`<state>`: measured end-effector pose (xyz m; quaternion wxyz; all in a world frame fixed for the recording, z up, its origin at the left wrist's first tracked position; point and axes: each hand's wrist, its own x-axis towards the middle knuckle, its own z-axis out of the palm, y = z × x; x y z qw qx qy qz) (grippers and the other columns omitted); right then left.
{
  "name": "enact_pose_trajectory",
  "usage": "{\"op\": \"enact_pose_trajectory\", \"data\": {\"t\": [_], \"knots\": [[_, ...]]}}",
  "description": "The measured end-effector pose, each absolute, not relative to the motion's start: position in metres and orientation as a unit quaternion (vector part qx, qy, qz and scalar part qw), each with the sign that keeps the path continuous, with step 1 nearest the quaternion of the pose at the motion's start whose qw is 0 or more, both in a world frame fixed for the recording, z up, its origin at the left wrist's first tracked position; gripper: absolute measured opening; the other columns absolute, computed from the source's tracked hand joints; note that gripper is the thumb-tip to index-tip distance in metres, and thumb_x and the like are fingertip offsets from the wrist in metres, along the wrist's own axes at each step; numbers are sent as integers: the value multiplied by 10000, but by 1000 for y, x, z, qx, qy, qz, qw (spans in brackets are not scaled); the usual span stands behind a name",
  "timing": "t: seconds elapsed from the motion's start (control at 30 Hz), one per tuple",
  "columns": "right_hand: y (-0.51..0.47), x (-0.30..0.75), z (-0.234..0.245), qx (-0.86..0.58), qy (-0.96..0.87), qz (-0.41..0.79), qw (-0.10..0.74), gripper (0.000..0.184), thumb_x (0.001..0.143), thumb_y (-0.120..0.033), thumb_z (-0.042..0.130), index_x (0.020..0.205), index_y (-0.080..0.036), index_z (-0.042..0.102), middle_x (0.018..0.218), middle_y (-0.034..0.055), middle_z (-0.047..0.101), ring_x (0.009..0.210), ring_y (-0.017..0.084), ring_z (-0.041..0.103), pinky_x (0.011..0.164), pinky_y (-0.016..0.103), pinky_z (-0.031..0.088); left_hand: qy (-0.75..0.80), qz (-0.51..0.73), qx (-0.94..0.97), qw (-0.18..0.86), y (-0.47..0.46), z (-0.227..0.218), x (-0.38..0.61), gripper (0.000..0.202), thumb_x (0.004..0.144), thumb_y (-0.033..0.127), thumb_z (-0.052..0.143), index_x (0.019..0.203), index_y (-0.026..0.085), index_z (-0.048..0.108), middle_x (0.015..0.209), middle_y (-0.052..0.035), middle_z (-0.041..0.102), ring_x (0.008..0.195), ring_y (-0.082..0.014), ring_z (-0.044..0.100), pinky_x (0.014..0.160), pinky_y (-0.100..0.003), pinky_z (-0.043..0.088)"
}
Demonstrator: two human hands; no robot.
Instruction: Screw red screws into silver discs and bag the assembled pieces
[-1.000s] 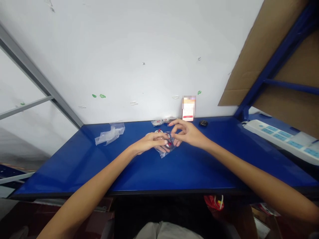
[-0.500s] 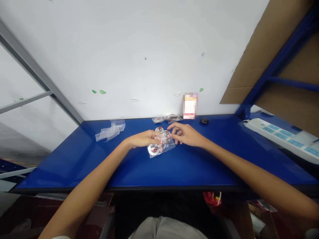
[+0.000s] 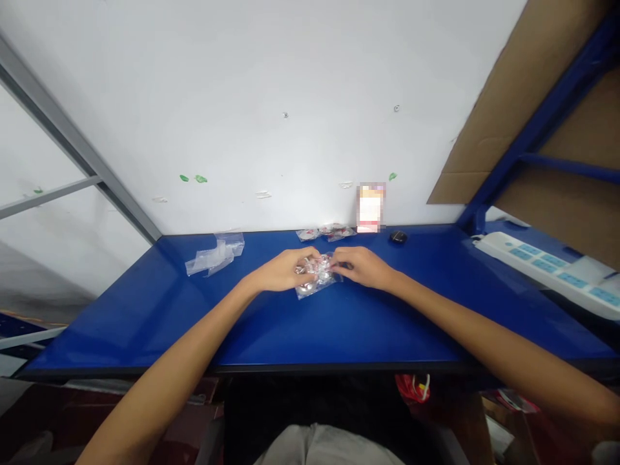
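**Clear bag held between two hands above a blue table**

From left to right: loose clear plastic lies on the far left part of the table, well apart from both hands. The left hand holds the left side of the clear bag, thumb at the near side, fingers at the far side. The bag, with shiny parts and a touch of red showing through, sits directly between the hands; its near edge slants up toward the right, though glare and fingers hide its true long axis. Small packets lie behind it, along the wall. The right hand meets the bag's right edge, thumb and fingertips drawn together on the plastic. Neither hand is nearer: both touch the bag, from opposite sides. Farther right are a phone, a small black object and a power strip.
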<state>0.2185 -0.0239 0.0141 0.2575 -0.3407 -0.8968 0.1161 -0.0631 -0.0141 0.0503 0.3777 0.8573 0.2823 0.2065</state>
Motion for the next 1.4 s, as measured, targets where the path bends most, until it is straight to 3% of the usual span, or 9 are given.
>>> {"op": "enact_pose_trajectory", "data": {"t": [0.13, 0.33, 0.53, 0.77, 0.93, 1.03, 1.17, 1.3, 1.4], "knots": [[-17, 231, 25, -384, -843, 192, 323, 161, 997, -328, 684, 1016, -230, 811, 944, 52, 805, 809, 215, 743, 768, 352, 570, 282, 236, 856, 364, -19, 46, -54, 423, 972, 317, 666, 1391, 254, 675, 1191, -97, 770, 908, -232, 743, 787, -336, 565], [-8, 246, 35, -411, -750, 289, 429, 286, 932, -497, 755, 898, -212, 760, 1200, 109, 791, 1072, 282, 762, 880, 434, 641, 280, 232, 869, 337, -18, 41, -54, 505, 987, 266, 613, 1489, 274, 666, 1151, -94, 810, 781, -209, 744, 743, -337, 586], [-14, 235, 35, -404, -602, 506, 467, 421, 850, -574, 861, 981, -212, 689, 951, 99, 820, 872, 277, 821, 700, 396, 680, 283, 318, 879, 214, -29, 48, -48, 452, 1016, 299, 614, 1460, 255, 681, 1412, -101, 728, 1227, -291, 709, 1073, -454, 551], [-36, 208, 35, -362, -619, 553, 424, 304, 871, -496, 856, 978, -224, 776, 1062, 81, 826, 952, 241, 803, 869, 440, 705, 263, 375, 857, 235, -34, 46, -40, 355, 1012, 319, 652, 1357, 275, 724, 1328, -106, 726, 1104, -254, 701, 955, -420, 598], [-39, 205, 32, -374, -704, 408, 445, 206, 932, -428, 788, 1017, -241, 782, 1028, 69, 808, 959, 259, 787, 870, 467, 689, 255, 409, 856, 189, -29, 35, -41, 169, 1036, 292, 625, 1080, 251, 782, 1156, -93, 766, 1101, -253, 711, 1003, -414, 558], [-44, 209, 36, -338, -786, 206, 475, 220, 980, -298, 722, 1194, -271, 767, 1231, 75, 781, 1150, 275, 744, 1006, 498, 643, 262, 406, 862, 154, -28, 30, -41, 167, 1047, 270, 603, 1088, 242, 763, 1121, -87, 762, 998, -226, 717, 926, -382, 568], [-53, 212, 42, -258, -878, 40, 401, 347, 1016, -249, 676, 1360, -264, 719, 1312, 80, 769, 1231, 274, 721, 1079, 490, 606, 252, 423, 865, 101, -26, 27, -40, 136, 1063, 280, 605, 1090, 223, 726, 1021, -59, 746, 842, -182, 690, 786, -336, 575], [-53, 210, 38, -296, -877, -20, 378, 335, 1041, -307, 685, 1362, -227, 736, 1247, 88, 810, 1118, 267, 781, 993, 429, 640, 238, 432, 868, 60, -24, 26, -40, 131, 1080, 298, 607, 1086, 212, 706, 991, -50, 737, 825, -168, 687, 730, -307, 568], [-49, 209, 36, -332, -864, 43, 375, 252, 1070, -253, 614, 1250, -251, 790, 1160, 47, 838, 1008, 227, 804, 921, 361, 642, 242, 413, 876, 54, -25, 27, -40, 150, 1089, 321, 600, 1074, 212, 702, 988, -51, 730, 840, -171, 688, 751, -313, 569]]}}
